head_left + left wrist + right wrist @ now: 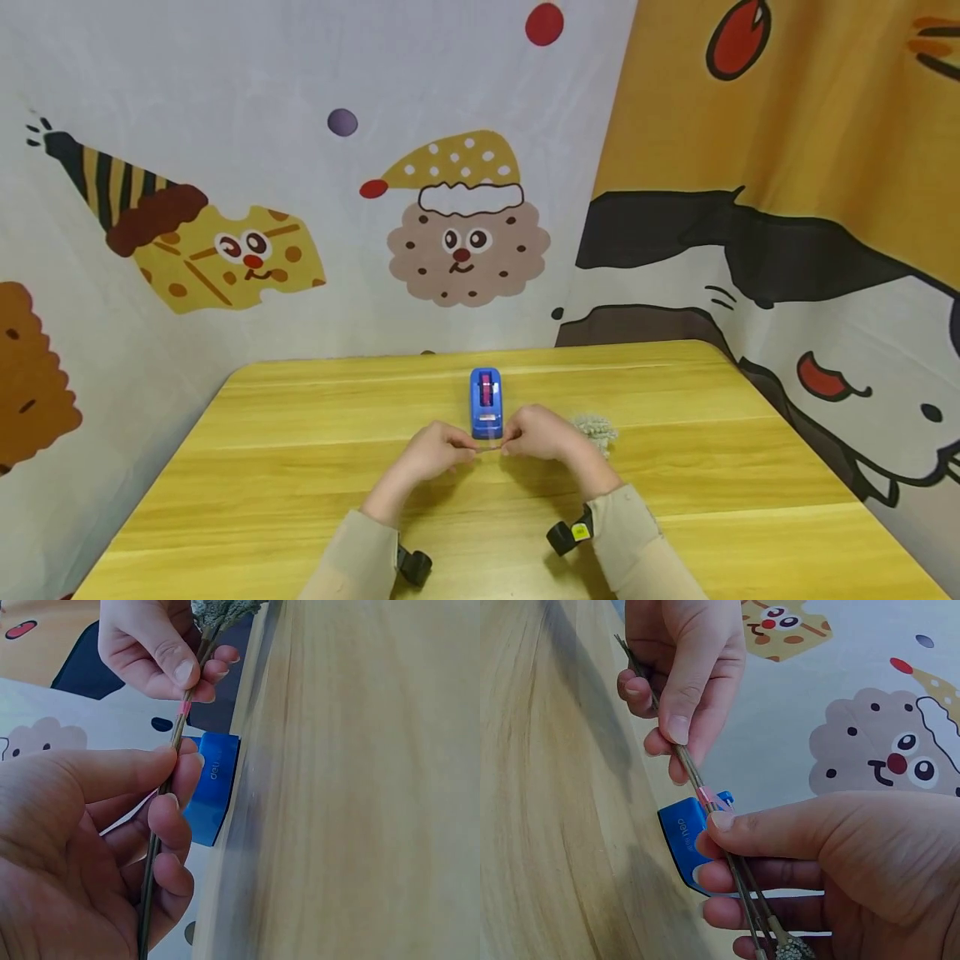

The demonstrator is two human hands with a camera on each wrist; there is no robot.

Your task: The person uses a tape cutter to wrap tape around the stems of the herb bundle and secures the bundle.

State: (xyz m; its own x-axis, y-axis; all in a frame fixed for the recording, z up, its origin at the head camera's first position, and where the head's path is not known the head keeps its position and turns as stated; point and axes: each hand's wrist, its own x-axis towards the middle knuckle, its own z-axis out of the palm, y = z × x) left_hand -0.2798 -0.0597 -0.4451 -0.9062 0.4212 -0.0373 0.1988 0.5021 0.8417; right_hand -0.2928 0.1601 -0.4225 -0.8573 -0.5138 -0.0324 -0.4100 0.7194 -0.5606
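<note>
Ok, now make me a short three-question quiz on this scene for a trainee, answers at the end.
1. What do the left hand and the right hand both grip?
2. True or false: the tape dispenser is in the left hand.
3. Which hand is nearer the flower heads?
A) left
B) right
C) both equally near

Key:
1. A bundle of stems with pink tape on it.
2. False; the tape dispenser stands on the table.
3. B
</note>
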